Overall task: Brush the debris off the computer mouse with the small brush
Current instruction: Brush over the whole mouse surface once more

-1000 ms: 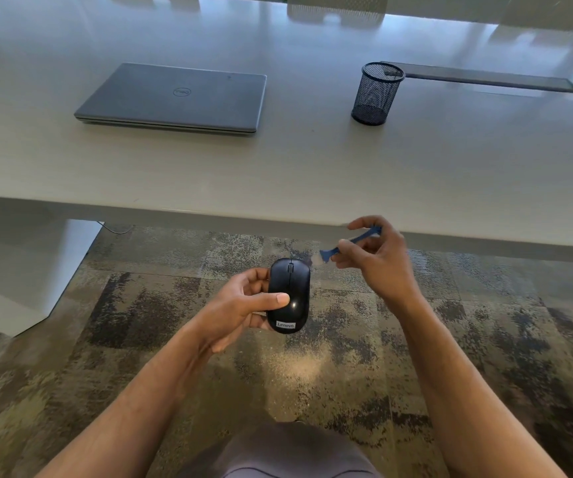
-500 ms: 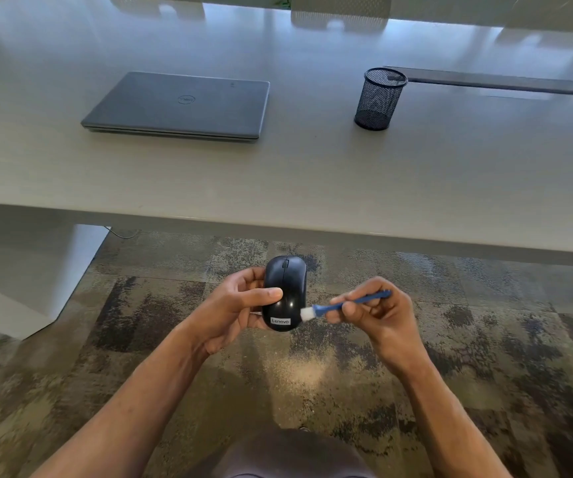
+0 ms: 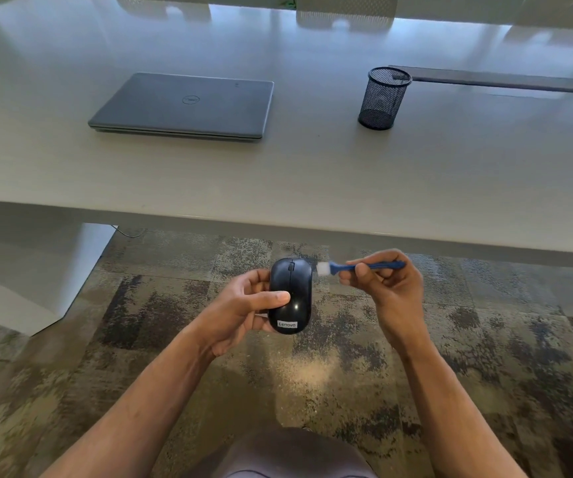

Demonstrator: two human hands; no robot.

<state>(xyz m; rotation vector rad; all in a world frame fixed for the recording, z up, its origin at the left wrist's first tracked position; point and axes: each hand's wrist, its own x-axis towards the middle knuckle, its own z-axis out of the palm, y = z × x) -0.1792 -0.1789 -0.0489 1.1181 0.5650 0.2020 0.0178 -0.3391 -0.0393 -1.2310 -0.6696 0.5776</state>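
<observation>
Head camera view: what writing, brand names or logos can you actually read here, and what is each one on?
"Lenovo": pale label at the near end of the black computer mouse.
Round logo on the closed laptop lid: too blurred to read.
Mesh pen cup and small brush: no text visible.

Glossy black plastic mouse (image 3: 290, 295), matt grey laptop (image 3: 188, 105), wire-mesh cup (image 3: 383, 98), smooth pale table (image 3: 312, 174), mottled rough carpet (image 3: 485, 339).
</observation>
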